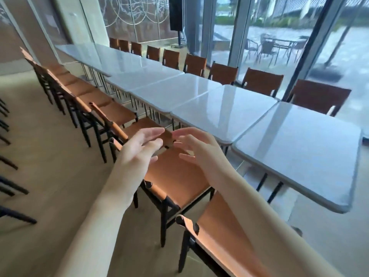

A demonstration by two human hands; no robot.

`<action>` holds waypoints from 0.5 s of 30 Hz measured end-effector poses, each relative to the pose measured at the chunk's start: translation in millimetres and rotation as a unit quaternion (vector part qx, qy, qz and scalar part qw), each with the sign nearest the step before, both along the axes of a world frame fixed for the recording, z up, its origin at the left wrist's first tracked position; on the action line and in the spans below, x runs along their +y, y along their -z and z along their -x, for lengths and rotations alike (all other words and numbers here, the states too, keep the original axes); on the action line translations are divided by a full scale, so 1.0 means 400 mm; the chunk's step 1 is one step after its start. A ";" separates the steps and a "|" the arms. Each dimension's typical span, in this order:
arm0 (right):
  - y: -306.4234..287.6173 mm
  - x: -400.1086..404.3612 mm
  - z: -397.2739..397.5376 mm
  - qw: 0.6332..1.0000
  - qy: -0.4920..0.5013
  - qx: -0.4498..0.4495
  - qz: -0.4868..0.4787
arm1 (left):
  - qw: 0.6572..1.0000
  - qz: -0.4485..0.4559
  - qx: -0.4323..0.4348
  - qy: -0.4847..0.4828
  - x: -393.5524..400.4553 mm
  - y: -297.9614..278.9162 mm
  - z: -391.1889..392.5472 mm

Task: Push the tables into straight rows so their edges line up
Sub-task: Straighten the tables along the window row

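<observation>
White benches (229, 108) run in a row away to your right front. Your right hand (199, 148) is nearer than your left hand (137, 150). Both sets of fingers are loose, holding nothing, over a chair (175, 176).

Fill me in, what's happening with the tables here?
A person stands by a long row of white tables with brown chairs down both sides. Both hands are out in front, open and holding nothing: the left hand and right hand hover above a chair seat, not touching any table. The near edges step slightly from table to table.

Two hands (139, 148), about six white tables (299, 150), nine window-side chairs (317, 98).
</observation>
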State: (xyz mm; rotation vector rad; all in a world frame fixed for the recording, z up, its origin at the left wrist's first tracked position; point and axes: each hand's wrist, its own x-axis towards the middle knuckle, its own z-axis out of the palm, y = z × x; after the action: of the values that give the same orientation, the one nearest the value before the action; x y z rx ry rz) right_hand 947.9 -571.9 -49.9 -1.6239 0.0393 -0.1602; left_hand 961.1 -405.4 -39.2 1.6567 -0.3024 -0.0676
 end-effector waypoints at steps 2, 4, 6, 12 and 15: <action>0.009 0.043 -0.102 1.000 0.013 -0.001 -0.020 | 1.000 -0.008 -0.006 0.023 0.037 0.008 -0.102; 0.005 0.101 -0.215 0.999 0.012 0.000 -0.036 | 0.999 -0.018 -0.011 0.031 0.090 0.002 -0.212; -0.016 0.165 -0.324 0.999 0.008 -0.006 -0.035 | 1.000 -0.011 -0.003 0.011 0.149 -0.010 -0.324; -0.048 0.322 -0.602 1.000 -0.005 -0.011 -0.005 | 1.000 0.008 0.016 -0.017 0.286 -0.029 -0.623; -0.032 0.389 -0.729 1.000 0.001 -0.005 0.002 | 1.000 0.013 0.012 -0.007 0.340 -0.017 -0.752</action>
State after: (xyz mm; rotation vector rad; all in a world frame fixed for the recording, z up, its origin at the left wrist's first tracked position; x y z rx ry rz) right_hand 1239.5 -416.2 -37.1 -1.6262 0.0328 -0.1687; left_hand 1261.9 -269.5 -32.6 1.6303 -0.2725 -0.0716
